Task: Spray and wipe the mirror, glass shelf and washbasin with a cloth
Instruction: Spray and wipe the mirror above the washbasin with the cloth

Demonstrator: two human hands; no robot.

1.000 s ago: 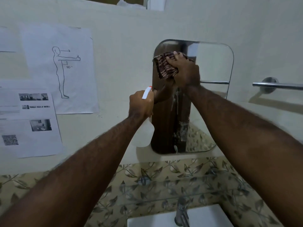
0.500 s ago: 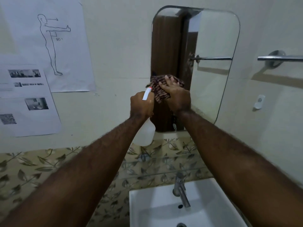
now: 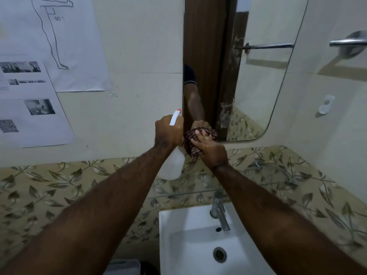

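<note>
A rounded wall mirror (image 3: 258,76) hangs above the white washbasin (image 3: 190,235). My right hand (image 3: 212,149) presses a dark striped cloth (image 3: 193,147) against the mirror's lower left corner. Just left of it, my left hand (image 3: 168,132) grips a translucent white spray bottle (image 3: 172,163) with a red-tipped nozzle, held upright beside the mirror's edge. A thin glass shelf (image 3: 278,183) runs along the leaf-patterned tiles between mirror and basin, partly hidden by my right forearm. Whitish smears streak the mirror's middle.
A chrome tap (image 3: 219,211) stands at the basin's back edge, under my right forearm. A metal towel bar (image 3: 347,42) juts from the right wall, with a small white hook (image 3: 325,104) below it. Printed papers (image 3: 35,104) are stuck on the left wall.
My right hand has drawn the cloth down the mirror's left side from the top to the bottom corner. The view has dropped, showing more of the basin. The spray bottle stays beside it.
</note>
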